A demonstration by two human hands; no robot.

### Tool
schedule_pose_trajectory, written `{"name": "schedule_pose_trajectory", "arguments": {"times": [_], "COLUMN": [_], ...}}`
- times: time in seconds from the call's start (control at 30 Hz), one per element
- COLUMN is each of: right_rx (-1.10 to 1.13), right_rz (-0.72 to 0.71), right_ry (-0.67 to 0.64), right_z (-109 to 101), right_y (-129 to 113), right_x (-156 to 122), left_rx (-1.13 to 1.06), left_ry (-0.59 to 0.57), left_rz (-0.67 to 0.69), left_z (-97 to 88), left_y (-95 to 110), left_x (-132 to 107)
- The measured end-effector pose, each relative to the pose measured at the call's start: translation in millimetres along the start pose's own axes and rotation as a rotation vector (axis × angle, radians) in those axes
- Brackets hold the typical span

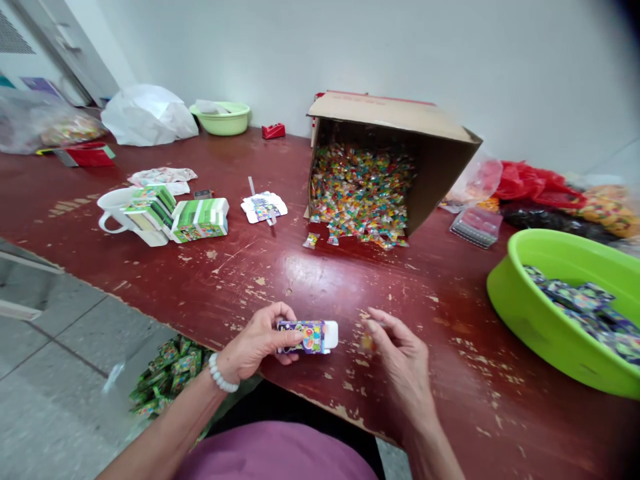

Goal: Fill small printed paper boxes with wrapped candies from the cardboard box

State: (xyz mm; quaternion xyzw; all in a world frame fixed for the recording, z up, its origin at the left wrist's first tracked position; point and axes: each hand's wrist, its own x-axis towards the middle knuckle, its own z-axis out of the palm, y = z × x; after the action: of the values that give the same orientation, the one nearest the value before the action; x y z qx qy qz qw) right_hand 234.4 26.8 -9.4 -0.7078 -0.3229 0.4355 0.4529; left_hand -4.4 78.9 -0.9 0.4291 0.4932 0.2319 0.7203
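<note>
Fingers of the left hand [255, 341]: clamped on a small printed box [314, 337], thumb across its upper face, other fingers around the far side and below.
Fingers of the right hand [406, 357]: thumb and forefinger tips near each other, beside a small yellow-orange item [368, 342]; blur hides whether they grip it.
Printed box: near the table's front edge, between the hands; purple with coloured pictures, a white end flap [331, 335] extending towards the right hand.
Left wrist: encircled by a pale beaded bracelet [220, 375].
Cardboard box [395, 110]: beyond the hands, its open side facing the person, filled with wrapped sweets [365, 193]; a few lie at its mouth.
Tabletop [250, 280]: dark red, with worn, chipped patches.
Left part of table: white mug [111, 212] with green cartons [200, 221] just beside it; nearer the centre, flat printed card pieces [265, 207].
Right part of table: lime-green basin [525, 323] containing dark printed packets [583, 298].
Below the front edge, left: green packets [175, 370] in a translucent bag [116, 395].
</note>
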Motion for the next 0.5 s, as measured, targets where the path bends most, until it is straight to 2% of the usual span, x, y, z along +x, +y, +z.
{"name": "schedule_pose_trajectory", "arguments": {"times": [0.1,0.2,0.27,0.33,0.5], "right_rx": [0.191,0.215,0.141,0.046,-0.150], "right_rz": [0.026,0.038,0.003,-0.066,-0.278], "right_ry": [-0.002,-0.035,-0.051,-0.056,-0.017], "right_z": [31.9,48.7,51.6,49.3,36.2], "right_y": [-14.2,-14.8,-10.5,-5.1,4.2], "right_x": [-11.6,-15.6,-17.1,-18.8,-22.3], "left_rx": [-0.273,-0.393,-0.388,-0.366,-0.336], "left_ry": [-0.128,-0.307,-0.418,-0.477,-0.472], "left_rz": [-0.020,-0.042,-0.051,-0.041,0.083], "left_z": [16.1,32.4,41.5,48.2,55.2], "left_y": [-7.3,-15.5,-21.4,-25.7,-23.9], "left_x": [-6.1,-11.6,-13.0,-12.6,-10.4]}}
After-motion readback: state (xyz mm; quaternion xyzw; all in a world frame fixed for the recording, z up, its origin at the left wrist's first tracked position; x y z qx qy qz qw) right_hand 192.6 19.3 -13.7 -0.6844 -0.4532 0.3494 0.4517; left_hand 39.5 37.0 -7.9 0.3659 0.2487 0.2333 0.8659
